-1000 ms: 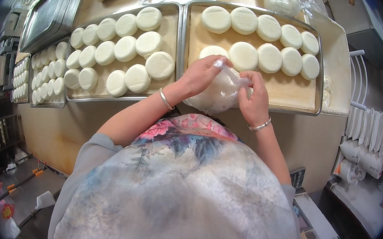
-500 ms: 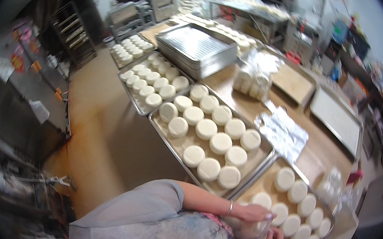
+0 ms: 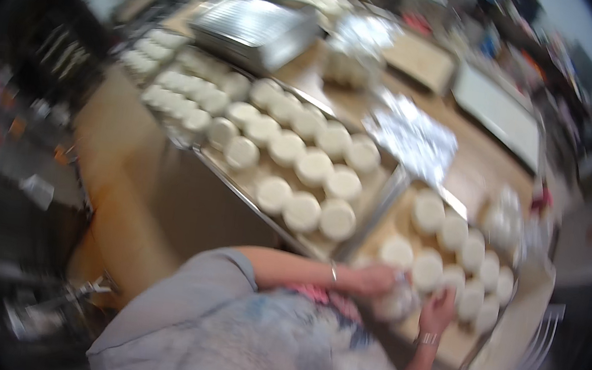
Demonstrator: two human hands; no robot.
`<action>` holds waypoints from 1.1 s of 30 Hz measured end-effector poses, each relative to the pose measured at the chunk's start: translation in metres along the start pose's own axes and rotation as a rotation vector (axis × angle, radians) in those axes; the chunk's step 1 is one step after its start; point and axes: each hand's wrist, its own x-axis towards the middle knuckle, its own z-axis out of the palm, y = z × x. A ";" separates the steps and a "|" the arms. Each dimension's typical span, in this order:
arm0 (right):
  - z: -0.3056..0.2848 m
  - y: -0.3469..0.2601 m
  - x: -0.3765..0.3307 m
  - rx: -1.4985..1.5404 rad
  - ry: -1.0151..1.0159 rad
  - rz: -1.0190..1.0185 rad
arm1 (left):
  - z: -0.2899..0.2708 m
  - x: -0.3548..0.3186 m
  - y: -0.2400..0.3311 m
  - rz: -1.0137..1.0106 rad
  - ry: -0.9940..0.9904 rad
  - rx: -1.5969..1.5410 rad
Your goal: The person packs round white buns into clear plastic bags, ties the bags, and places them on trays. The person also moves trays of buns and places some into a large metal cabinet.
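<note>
My left hand [image 3: 375, 280] is closed on a clear plastic bag [image 3: 396, 305] at the near side of the right tray [image 3: 367, 238]. Something pale shows through the bag, too blurred to tell. Beside it my right hand [image 3: 437, 310] reaches over that tray, its fingertips at the near edge of a round white bun [image 3: 452, 280]. Motion smears these fingers, so their grip is unclear. More thick, flat-topped buns [image 3: 429, 212] stand in rows around my hands.
A larger tray of buns [image 3: 241, 152] adjoins on the left, with more behind. Stacked metal trays [image 3: 248, 31], a silvery sheet [image 3: 413, 136] and bagged buns [image 3: 356, 55] lie farther back on the table. Another filled clear bag [image 3: 504, 218] sits at the right tray's far edge.
My right hand has moved from the plastic bag, away from my body, to the buns. My left hand still holds the bag. The whole view has shifted and blurred.
</note>
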 end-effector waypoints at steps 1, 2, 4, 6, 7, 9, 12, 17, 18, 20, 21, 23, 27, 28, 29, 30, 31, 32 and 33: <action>0.004 0.017 0.001 0.212 -0.023 0.068 | 0.001 -0.002 -0.006 0.013 -0.012 -0.111; 0.002 0.032 0.004 0.447 -0.122 0.241 | 0.000 -0.009 -0.012 0.005 -0.007 -0.082; 0.004 0.047 0.001 0.365 -0.178 0.510 | -0.001 -0.012 -0.019 -0.024 -0.056 -0.402; 0.005 0.045 -0.008 0.854 -0.301 0.671 | -0.004 -0.019 -0.020 -0.048 -0.080 -0.447; 0.000 0.039 -0.011 1.077 -0.343 0.670 | -0.005 -0.019 -0.018 -0.020 -0.082 -0.506; 0.001 0.020 -0.015 1.221 -0.202 0.601 | -0.009 -0.021 -0.012 0.084 -0.054 -0.434; 0.000 -0.010 -0.017 1.329 -0.070 0.717 | -0.012 -0.020 0.000 0.073 -0.049 -0.414; 0.003 -0.043 -0.013 1.618 0.036 0.747 | -0.016 -0.019 0.013 0.206 -0.002 -0.255; 0.002 -0.047 -0.013 1.650 -0.025 0.588 | -0.016 -0.021 0.016 0.253 0.025 -0.208; -0.002 -0.054 -0.016 1.632 -0.067 0.408 | -0.018 -0.026 0.020 0.348 0.077 -0.112; -0.004 -0.055 -0.018 1.584 -0.089 0.400 | -0.018 -0.028 0.022 0.349 0.091 -0.146; -0.007 -0.055 -0.021 1.492 -0.127 0.385 | -0.020 -0.033 0.023 0.336 0.121 -0.199; -0.003 -0.043 -0.028 1.551 -0.082 0.492 | -0.020 -0.047 0.019 0.094 0.241 -0.472; 0.002 -0.041 -0.029 1.551 -0.036 0.528 | -0.018 -0.050 0.016 -0.071 0.322 -0.645; 0.006 -0.038 -0.031 1.518 0.052 0.647 | -0.017 -0.052 0.013 -0.298 0.407 -0.819; 0.008 -0.036 -0.032 1.571 0.025 0.574 | -0.019 -0.053 0.009 -0.346 0.422 -0.943; 0.009 -0.036 -0.033 1.590 0.037 0.583 | -0.021 -0.054 0.007 -0.305 0.349 -1.011; 0.008 -0.036 -0.035 1.572 0.058 0.684 | -0.024 -0.056 0.004 -0.340 0.287 -1.057; 0.006 -0.038 -0.035 1.545 0.031 0.557 | -0.026 -0.058 0.003 -0.378 0.224 -1.105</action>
